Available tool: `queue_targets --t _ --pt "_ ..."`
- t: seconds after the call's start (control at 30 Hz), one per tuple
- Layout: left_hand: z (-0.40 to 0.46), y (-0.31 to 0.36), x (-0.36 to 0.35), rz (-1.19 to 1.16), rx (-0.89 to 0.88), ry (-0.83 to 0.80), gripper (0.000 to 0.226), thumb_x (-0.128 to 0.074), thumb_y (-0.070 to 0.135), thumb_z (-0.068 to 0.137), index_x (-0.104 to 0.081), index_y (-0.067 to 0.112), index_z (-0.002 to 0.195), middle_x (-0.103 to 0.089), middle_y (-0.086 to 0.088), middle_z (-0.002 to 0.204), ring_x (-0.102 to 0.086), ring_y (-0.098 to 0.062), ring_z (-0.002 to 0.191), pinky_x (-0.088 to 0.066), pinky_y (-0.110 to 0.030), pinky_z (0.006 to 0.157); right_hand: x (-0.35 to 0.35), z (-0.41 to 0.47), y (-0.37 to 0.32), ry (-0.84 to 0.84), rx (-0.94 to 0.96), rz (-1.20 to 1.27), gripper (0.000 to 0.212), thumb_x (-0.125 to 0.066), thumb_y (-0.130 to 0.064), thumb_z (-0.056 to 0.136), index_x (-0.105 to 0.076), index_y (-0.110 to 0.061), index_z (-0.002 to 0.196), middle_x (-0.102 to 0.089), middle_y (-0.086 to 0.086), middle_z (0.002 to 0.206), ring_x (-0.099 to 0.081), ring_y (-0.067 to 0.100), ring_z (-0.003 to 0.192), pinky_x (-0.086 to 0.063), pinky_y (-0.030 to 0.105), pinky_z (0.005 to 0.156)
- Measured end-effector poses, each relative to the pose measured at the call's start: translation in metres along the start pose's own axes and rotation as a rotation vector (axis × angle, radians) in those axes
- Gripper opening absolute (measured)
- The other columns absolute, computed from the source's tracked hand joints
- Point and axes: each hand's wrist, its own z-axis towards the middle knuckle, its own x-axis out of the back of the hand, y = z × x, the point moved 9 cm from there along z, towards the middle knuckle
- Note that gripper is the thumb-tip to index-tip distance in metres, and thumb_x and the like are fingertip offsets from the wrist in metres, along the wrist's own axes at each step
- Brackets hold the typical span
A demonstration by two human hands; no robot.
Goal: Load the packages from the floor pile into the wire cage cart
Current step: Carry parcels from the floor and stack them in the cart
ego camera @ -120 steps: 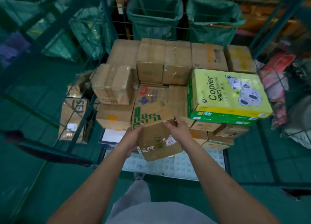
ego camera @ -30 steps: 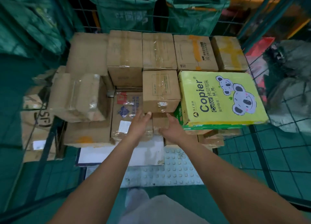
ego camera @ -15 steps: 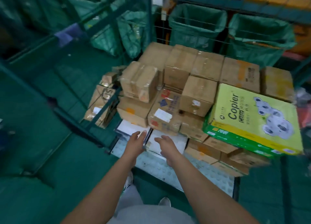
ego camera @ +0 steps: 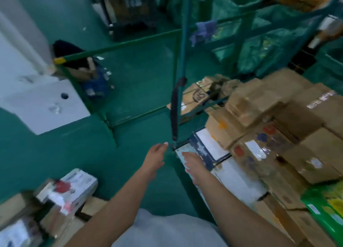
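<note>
The wire cage cart (ego camera: 182,42) fills the right side, stacked with brown cardboard boxes (ego camera: 259,105) and a yellow-green copier paper box (ego camera: 328,207) at the lower right. The floor pile of packages (ego camera: 66,191) lies at the lower left, with a white and red box on top. My left hand (ego camera: 156,155) hovers over the green floor near the cart's front corner, fingers straight and empty. My right hand (ego camera: 193,163) is over the cart's front edge beside a flat white package (ego camera: 209,144), fingers relaxed, holding nothing. The frame is blurred.
A green open cage door frame (ego camera: 118,44) stands to the left of the cart. A white block (ego camera: 42,103) sits at the left wall. Green sacks (ego camera: 269,48) hang behind the cart. A dark strap (ego camera: 175,105) hangs on the cart's corner post.
My view has swung left, away from the cart toward the floor pile. Both hands have let go of the box placed on the stack and drawn back to the cart's front corner.
</note>
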Motion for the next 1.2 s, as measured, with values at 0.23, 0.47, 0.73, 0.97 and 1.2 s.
queue_targets --t 0.23,0.47,0.73,0.97,1.2 --pt "0.002 -0.024 0.209 -0.266 0.066 0.258 0.029 -0.055 0.048 0.102 -0.054 0.028 0.123 -0.052 0.015 0.096 -0.055 -0.019 0.101 -0.050 -0.040 0.099 -0.210 -0.002 -0.021 -0.207 0.016 -0.328 0.039 -0.055 -0.039 0.104 -0.054 -0.020 0.138 -0.055 0.002 0.140 -0.053 0.025 0.126 -0.041 0.044 0.114" --pt "-0.026 -0.078 0.391 -0.530 0.102 0.525 0.034 -0.057 0.048 0.101 -0.055 0.027 0.128 -0.060 0.003 0.115 -0.059 -0.022 0.113 -0.052 -0.044 0.105 -0.399 -0.026 -0.012 -0.419 0.044 -0.617 0.018 -0.054 -0.030 0.106 -0.055 -0.018 0.119 -0.056 0.014 0.140 -0.055 0.031 0.127 -0.043 0.042 0.112" --pt "-0.096 -0.170 0.500 -0.840 0.177 0.795 0.030 -0.057 0.042 0.101 -0.055 0.025 0.126 -0.061 0.003 0.109 -0.061 -0.019 0.105 -0.053 -0.044 0.103 -0.556 -0.058 0.032 -0.628 0.094 -0.957 0.013 -0.055 -0.029 0.104 -0.064 -0.020 0.107 -0.058 0.012 0.110 -0.053 0.027 0.095 -0.048 0.044 0.104" --pt "-0.151 -0.236 0.545 -1.155 0.259 1.064 0.042 -0.057 0.038 0.104 -0.055 0.014 0.138 -0.061 0.000 0.109 -0.060 -0.021 0.104 -0.052 -0.040 0.098 -0.648 -0.082 0.078 -0.801 0.033 -1.196 0.022 -0.052 -0.026 0.104 -0.062 -0.014 0.120 -0.061 0.022 0.117 -0.057 0.039 0.113 -0.040 0.051 0.114" --pt "-0.139 -0.253 0.565 -1.330 0.300 1.216 0.045 -0.055 0.041 0.104 -0.053 0.014 0.141 -0.060 -0.003 0.123 -0.060 -0.020 0.110 -0.054 -0.040 0.101 -0.730 -0.066 0.090 -0.927 0.013 -1.416 0.023 -0.055 -0.030 0.103 -0.056 -0.017 0.122 -0.060 -0.001 0.105 -0.056 0.023 0.111 -0.046 0.040 0.108"
